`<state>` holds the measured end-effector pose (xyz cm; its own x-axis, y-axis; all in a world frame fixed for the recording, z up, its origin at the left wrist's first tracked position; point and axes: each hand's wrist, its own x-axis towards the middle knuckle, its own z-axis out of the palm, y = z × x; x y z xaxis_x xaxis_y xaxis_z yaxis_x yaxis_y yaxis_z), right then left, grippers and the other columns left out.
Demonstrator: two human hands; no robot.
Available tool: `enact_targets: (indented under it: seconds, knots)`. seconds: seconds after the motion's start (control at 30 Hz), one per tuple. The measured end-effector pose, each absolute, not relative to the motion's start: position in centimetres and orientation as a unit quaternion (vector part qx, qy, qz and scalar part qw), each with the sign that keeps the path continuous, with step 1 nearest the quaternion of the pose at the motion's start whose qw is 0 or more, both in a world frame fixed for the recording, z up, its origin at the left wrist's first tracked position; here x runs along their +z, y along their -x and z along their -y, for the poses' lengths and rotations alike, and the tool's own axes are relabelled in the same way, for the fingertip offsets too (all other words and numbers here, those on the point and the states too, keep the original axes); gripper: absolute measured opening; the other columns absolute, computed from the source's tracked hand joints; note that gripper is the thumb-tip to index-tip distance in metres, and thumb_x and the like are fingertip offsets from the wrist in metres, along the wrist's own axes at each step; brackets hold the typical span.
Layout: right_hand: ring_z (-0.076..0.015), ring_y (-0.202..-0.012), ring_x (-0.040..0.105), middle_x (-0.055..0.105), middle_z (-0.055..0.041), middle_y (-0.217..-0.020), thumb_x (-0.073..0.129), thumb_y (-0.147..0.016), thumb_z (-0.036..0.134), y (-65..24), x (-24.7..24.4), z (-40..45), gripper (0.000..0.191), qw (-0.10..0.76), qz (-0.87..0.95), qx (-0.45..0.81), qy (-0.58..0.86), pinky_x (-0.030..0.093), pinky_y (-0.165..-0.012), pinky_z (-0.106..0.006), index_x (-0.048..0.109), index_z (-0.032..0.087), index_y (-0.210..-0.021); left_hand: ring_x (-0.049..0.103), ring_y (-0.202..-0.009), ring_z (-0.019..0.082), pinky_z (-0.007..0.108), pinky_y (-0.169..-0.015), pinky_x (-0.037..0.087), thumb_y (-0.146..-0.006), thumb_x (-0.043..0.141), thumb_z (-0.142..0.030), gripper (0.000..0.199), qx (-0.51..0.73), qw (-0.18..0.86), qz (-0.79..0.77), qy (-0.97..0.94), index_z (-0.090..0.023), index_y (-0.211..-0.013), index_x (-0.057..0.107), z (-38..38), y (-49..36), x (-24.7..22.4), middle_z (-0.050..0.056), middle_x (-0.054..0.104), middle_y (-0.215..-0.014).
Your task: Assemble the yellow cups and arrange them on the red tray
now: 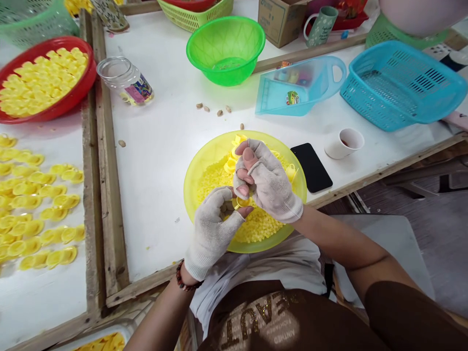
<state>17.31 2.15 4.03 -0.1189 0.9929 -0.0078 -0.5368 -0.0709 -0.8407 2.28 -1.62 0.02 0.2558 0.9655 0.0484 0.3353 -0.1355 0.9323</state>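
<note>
At mid-frame, my left hand [214, 230] pinches a small yellow piece [243, 202] between thumb and finger; my right hand [274, 183] curls just above, its contents hidden from me. A light grip seems best, low over the yellow bowl [190, 187], so drops land among its pellets [258, 228].

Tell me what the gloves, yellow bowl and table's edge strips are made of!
Gloves: matte knitted fabric, perhaps cotton; the cuffs look ribbed. Yellow bowl: smooth, probably plastic, seemingly slightly see-through. Edge strips: likely bare wood, dull, with visible grain.
</note>
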Motion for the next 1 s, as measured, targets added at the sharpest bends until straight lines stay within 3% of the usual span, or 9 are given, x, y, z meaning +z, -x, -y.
enact_targets:
  seconds: [0.17,0.27,0.4,0.47,0.7,0.83,1.0]
  knots:
    - [-0.0071,-0.046,0.035,0.036,0.0095,-0.062,0.062,-0.096,0.054,-18.6,3.7,-2.1,0.03,0.586,0.357,0.632,0.36,0.03,-0.043,-0.02,0.05,0.026,-0.099,0.059,-0.082,0.013,0.026,-0.074,0.048,-0.086,0.078,-0.037,0.032,0.387,0.5,-0.491,-0.6,-0.019,-0.11,0.066,1.9,-2.1,0.2,0.005,0.069,-0.106]
    - [-0.0049,-0.044,0.029,0.037,0.0095,-0.062,0.063,-0.096,0.048,-20.0,3.3,-1.5,0.027,0.523,0.393,0.642,0.4,0.023,-0.041,-0.019,0.051,0.024,-0.095,0.061,-0.08,0.013,0.026,-0.072,0.051,-0.087,0.077,-0.037,0.04,0.406,0.523,-0.492,-0.565,-0.02,-0.121,0.065,2.1,-2.0,0.3,0.006,0.071,-0.109]
    - [-0.0053,-0.046,0.033,0.039,0.0078,-0.062,0.066,-0.094,0.048,-20.7,2.2,-0.3,0.033,0.365,0.444,0.692,0.437,0.024,-0.04,-0.018,0.05,0.021,-0.082,0.064,-0.111,0.023,0.035,-0.098,0.053,-0.087,0.077,-0.034,0.03,0.462,0.415,-0.466,-0.631,-0.021,-0.114,0.072,2.0,-1.8,0.3,0.008,0.069,-0.12]
    - [-0.006,-0.047,0.031,0.036,0.0079,-0.06,0.065,-0.094,0.05,-20.3,1.8,0.2,0.037,0.343,0.413,0.732,0.42,0.024,-0.04,-0.018,0.047,0.022,-0.079,0.06,-0.122,0.025,0.038,-0.106,0.05,-0.088,0.076,-0.031,0.026,0.481,0.365,-0.449,-0.659,-0.022,-0.113,0.074,1.9,-1.7,0.1,0.008,0.066,-0.125]
    - [-0.0057,-0.047,0.026,0.036,0.009,-0.059,0.066,-0.091,0.048,-18.5,1.5,0.8,0.033,0.384,0.325,0.767,0.399,0.023,-0.04,-0.017,0.049,0.022,-0.085,0.066,-0.111,0.024,0.037,-0.1,0.053,-0.09,0.074,-0.031,0.025,0.489,0.373,-0.434,-0.658,-0.022,-0.113,0.075,1.6,-1.9,-0.1,0.009,0.071,-0.117]
    - [-0.0053,-0.046,0.027,0.037,0.0092,-0.059,0.066,-0.091,0.052,-18.8,1.6,0.8,0.038,0.382,0.331,0.751,0.425,0.022,-0.041,-0.017,0.044,0.022,-0.083,0.064,-0.115,0.024,0.037,-0.102,0.052,-0.088,0.075,-0.032,0.026,0.494,0.395,-0.453,-0.629,-0.021,-0.113,0.074,1.6,-2.1,0.1,0.01,0.07,-0.122]
    - [-0.0061,-0.047,0.035,0.04,0.0073,-0.064,0.065,-0.093,0.051,-19.6,1.5,0.9,0.033,0.361,0.445,0.687,0.446,0.026,-0.043,-0.02,0.05,0.022,-0.086,0.066,-0.106,0.022,0.035,-0.099,0.052,-0.089,0.074,-0.033,0.014,0.452,0.436,-0.497,-0.599,-0.02,-0.094,0.072,1.8,-1.9,0.4,0.007,0.074,-0.109]
